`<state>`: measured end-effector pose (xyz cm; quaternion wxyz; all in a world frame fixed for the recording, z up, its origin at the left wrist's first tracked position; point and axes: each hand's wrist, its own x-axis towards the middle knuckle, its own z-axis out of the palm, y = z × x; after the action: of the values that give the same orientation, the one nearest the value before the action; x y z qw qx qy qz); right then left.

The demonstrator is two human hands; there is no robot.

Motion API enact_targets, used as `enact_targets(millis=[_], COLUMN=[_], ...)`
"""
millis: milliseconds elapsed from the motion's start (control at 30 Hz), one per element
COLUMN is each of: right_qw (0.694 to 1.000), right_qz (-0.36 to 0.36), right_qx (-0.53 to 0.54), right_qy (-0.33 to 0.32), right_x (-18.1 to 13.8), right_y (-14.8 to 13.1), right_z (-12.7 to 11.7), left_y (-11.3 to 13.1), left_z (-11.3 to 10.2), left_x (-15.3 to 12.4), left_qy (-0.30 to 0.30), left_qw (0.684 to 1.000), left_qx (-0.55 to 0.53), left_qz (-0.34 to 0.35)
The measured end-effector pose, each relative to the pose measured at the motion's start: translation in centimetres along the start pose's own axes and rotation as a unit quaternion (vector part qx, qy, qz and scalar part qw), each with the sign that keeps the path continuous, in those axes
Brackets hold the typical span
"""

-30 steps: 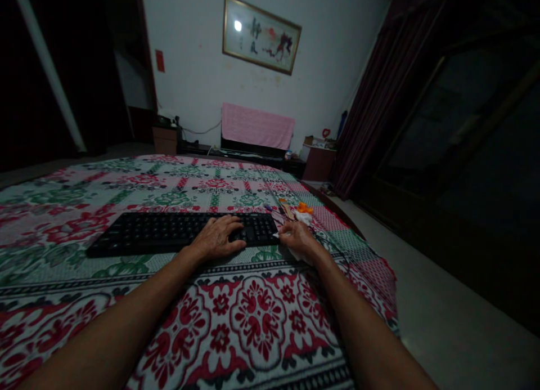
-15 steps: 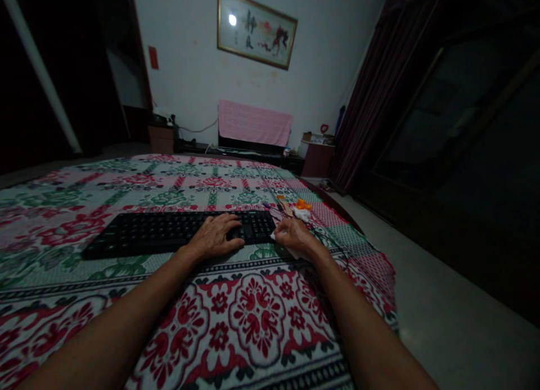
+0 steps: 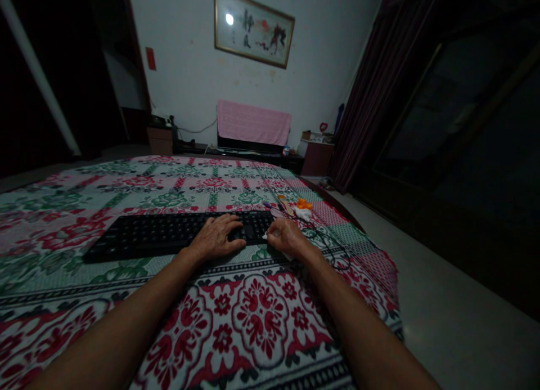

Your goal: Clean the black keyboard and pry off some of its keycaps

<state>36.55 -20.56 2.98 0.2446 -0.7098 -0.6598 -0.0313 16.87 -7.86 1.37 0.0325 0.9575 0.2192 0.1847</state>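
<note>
A black computer keyboard [image 3: 147, 232] lies lengthwise on the patterned cover. My left hand [image 3: 217, 235] rests flat across its right half, fingers spread over the keys and thumb near the front edge. At the keyboard's right end, my right hand [image 3: 287, 236] is closed in a pinch on a white tissue [image 3: 265, 236]. A bit of the tissue shows at the fingertips, against the keys; the rest is mostly hidden by the hand.
Just beyond my right hand are an orange item [image 3: 304, 203], a white crumpled piece [image 3: 302, 213], a brush-like tool [image 3: 287, 206] and a dark cable [image 3: 333, 255]. The patterned cover [image 3: 261, 317] ends at a right edge above the floor.
My right hand has moved slightly left with the tissue, further onto the keyboard's right end. My left hand stays on the keys. The view has shifted a little.
</note>
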Motion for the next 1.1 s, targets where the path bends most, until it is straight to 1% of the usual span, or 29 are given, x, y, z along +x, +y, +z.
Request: enact_targets(millis=[100,167,267,367,500,633,700,767,900,967,1100], right_qw=[1.0,1.0,0.998,0.996,0.997,0.998,0.998,0.997,0.995,0.995,0.997], right_qz=[-0.001,-0.006,-0.047,-0.084,-0.061,-0.044,-0.048,-0.065,-0.097,-0.092,-0.062], right_qx=[0.005,-0.004,-0.018,-0.03,-0.04,-0.027,-0.025,-0.023,-0.022,-0.026,-0.045], right_qy=[-0.006,0.01,0.034,0.02,0.009,0.02,0.027,0.027,0.001,-0.002,0.001], right_x=[-0.3,-0.5,-0.6,-0.6,-0.7,-1.0,-1.1,-1.2,-1.3,-1.3,-1.4], right_y=[0.0,-0.2,-0.9,-1.6,-1.6,-1.0,-1.1,-1.5,-2.4,-2.4,-1.3], right_z=[-0.5,-0.5,0.0,0.6,0.6,0.0,-0.2,0.0,0.5,0.6,0.2], left_y=[0.0,-0.1,0.0,0.0,-0.2,-0.4,-0.4,-0.4,-0.3,-0.3,-0.4], left_z=[0.0,0.0,0.0,0.0,0.2,0.4,0.4,0.4,0.3,0.3,0.4], left_x=[0.0,0.0,0.0,-0.1,-0.1,0.0,0.0,0.0,-0.1,-0.1,0.0], left_qy=[-0.001,-0.004,-0.004,0.002,0.004,0.008,0.005,0.004,0.008,0.007,0.003], left_qw=[1.0,1.0,1.0,1.0,1.0,1.0,1.0,1.0,1.0,1.0,1.0], left_qx=[0.005,0.006,0.007,0.01,0.01,0.007,0.008,0.01,0.013,0.014,0.012], left_qz=[0.003,0.006,0.005,0.001,0.007,0.011,0.01,0.01,0.012,0.011,0.006])
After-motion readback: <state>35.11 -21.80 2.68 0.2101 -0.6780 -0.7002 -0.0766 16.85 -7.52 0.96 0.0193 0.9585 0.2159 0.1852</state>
